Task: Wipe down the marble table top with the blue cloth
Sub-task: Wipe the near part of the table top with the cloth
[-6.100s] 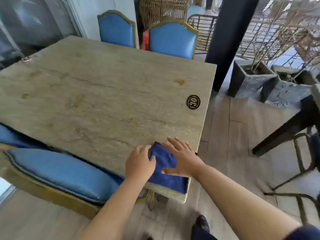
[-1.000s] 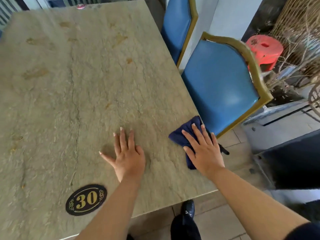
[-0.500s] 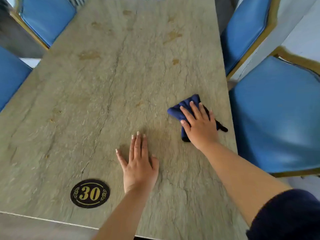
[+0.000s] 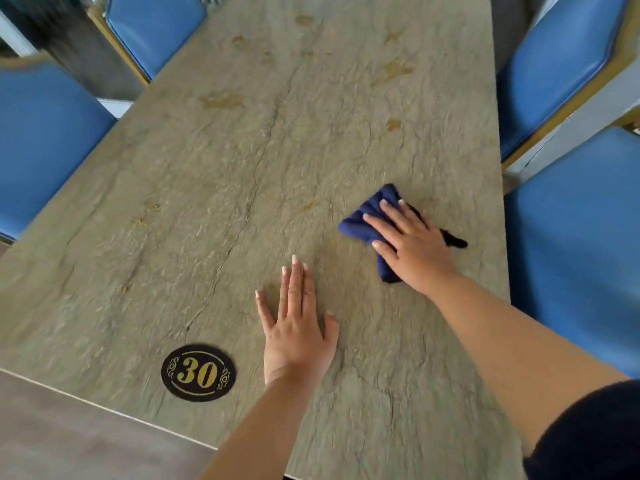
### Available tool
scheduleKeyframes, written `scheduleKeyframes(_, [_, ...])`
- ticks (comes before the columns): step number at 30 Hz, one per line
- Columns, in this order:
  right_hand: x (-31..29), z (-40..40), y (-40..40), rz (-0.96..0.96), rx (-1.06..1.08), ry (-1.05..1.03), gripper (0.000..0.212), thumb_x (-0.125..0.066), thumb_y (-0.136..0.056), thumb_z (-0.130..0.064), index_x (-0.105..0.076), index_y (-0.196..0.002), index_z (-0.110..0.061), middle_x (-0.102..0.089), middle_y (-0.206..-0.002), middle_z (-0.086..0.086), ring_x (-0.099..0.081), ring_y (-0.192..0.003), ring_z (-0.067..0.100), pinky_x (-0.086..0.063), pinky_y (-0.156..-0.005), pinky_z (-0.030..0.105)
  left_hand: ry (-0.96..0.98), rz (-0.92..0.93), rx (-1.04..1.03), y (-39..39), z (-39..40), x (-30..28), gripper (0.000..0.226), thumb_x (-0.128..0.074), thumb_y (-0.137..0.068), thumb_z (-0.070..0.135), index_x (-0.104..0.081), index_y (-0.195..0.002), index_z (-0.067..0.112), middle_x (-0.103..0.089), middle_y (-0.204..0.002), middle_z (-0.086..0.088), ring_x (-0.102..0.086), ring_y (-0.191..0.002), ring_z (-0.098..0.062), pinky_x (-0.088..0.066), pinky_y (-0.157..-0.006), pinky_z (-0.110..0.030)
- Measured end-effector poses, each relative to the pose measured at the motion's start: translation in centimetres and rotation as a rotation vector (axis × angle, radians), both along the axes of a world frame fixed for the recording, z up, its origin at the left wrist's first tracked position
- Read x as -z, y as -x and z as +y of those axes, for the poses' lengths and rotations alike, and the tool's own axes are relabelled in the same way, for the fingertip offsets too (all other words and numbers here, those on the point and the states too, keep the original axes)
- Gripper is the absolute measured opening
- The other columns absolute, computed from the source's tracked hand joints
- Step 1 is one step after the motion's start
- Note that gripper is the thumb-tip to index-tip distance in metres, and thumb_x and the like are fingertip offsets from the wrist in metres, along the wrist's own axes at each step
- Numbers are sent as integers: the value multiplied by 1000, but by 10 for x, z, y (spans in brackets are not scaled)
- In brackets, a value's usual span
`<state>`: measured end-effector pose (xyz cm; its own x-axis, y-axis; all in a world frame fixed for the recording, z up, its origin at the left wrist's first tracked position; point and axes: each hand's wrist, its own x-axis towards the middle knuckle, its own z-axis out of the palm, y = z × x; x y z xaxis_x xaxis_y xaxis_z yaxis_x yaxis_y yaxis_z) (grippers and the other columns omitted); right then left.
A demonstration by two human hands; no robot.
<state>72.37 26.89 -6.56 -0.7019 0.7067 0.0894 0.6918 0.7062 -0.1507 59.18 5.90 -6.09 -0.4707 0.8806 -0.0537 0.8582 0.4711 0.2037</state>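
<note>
One table, greenish-grey veined marble with several brown stains beyond the fingertips. Four blue chairs, two on each long side. Two hands. One cloth, dark blue, bunched and folded, lying under the right hand fingers near the right table edge, a dark corner poking out on the pinky side. Right fingers straight, slightly spread, pressing it flat. Left hand flat on bare marble, fingers mostly together, thumb out. One oval "30" badge left of the left wrist.
</note>
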Motion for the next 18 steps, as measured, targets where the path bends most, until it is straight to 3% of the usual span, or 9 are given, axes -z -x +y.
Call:
scheduleKeyframes(2, [-3,-4,0,-36,312,84,52,-22,-98,-53,-15,-148,-41,-10,-160,-2,-9,-147,25,-14,-116,50,19,5,3,1,1,0,71,-18,-93,43,10,-152,17,18,-161,4,20,-146,-12,4,-117,-59])
scheduleKeyframes(4, [-4,-33,10,-92,405,127,56,-18,-98,-53,-4,-150,-38,4,-161,-2,5,-147,25,-5,-117,50,22,-3,6,3,1,0,68,-13,-93,41,10,-152,18,17,-161,5,22,-145,-11,7,-116,-59])
scheduleKeyframes(9, [0,-138,-8,-54,7,31,56,-20,-98,-54,-19,-150,-35,-12,-160,-1,-7,-147,26,-20,-114,53,-49,-76,33,7,1,-2,66,-2,-88,35,2,-154,27,11,-162,8,22,-145,-7,10,-116,-57])
scheduleKeyframes(13, [-7,-167,-81,-97,-273,24,52,-29,-98,-54,-21,-148,-42,-12,-160,-9,-5,-148,19,-10,-118,46,-118,-156,81,8,-6,-4,65,-4,-88,41,-21,-151,37,-2,-162,9,12,-147,-7,12,-117,-53])
scheduleKeyframes(15, [-7,-169,-113,-126,-131,11,52,-26,-98,-54,-20,-148,-42,-12,-160,-8,-5,-148,18,-15,-117,48,-94,-125,88,4,-12,-3,60,-14,-93,45,-22,-151,34,-3,-162,7,9,-148,-10,8,-119,-51])
scheduleKeyframes(18, [-7,-189,-123,-95,326,96,58,-14,-95,-57,-13,-150,-39,-7,-160,-5,-2,-148,21,-18,-114,51,-63,-130,76,-14,-25,-1,59,-35,-96,41,-21,-152,29,-1,-163,3,9,-149,-15,7,-119,-50])
